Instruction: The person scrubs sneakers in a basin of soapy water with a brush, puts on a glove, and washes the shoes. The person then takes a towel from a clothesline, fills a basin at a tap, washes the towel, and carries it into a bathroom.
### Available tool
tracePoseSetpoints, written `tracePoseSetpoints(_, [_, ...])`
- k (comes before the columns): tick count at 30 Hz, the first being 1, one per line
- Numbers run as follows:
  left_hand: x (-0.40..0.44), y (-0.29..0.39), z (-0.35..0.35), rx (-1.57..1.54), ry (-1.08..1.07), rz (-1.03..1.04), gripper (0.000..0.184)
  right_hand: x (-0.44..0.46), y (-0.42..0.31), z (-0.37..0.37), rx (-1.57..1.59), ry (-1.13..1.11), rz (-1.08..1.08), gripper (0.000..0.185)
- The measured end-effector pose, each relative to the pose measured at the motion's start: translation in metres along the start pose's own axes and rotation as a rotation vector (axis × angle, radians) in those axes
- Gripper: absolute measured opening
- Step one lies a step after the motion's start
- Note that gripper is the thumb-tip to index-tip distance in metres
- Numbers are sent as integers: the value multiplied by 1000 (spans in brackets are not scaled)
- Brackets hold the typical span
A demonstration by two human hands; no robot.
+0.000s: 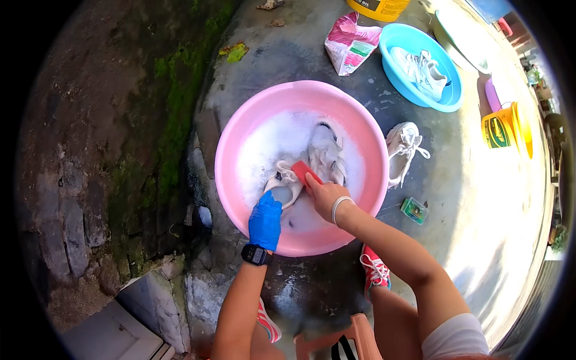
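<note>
driving this remotely, i've got the right hand (327, 198) curled round a red brush (305, 172), the blue-gloved left hand (264, 221) pinching a whitish shoe (293, 185) by its opening, all in the sudsy pink basin (227, 144), second shoe (324, 151) beside it.

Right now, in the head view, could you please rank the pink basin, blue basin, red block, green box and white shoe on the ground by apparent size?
1. Pink basin
2. Blue basin
3. White shoe on the ground
4. Red block and green box: too alike to rank; the right hand partly hides the block.
</note>
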State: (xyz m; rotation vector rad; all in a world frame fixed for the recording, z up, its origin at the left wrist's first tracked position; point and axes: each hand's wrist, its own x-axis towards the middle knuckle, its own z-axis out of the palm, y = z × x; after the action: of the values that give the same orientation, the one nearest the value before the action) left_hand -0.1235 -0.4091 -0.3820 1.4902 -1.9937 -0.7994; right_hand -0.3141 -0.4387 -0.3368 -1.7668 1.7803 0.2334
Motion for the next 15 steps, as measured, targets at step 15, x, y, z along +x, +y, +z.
tracePoseSetpoints(15, [-9,18,6,220,-344,162,31,-28,16,-45,197,47,52,39])
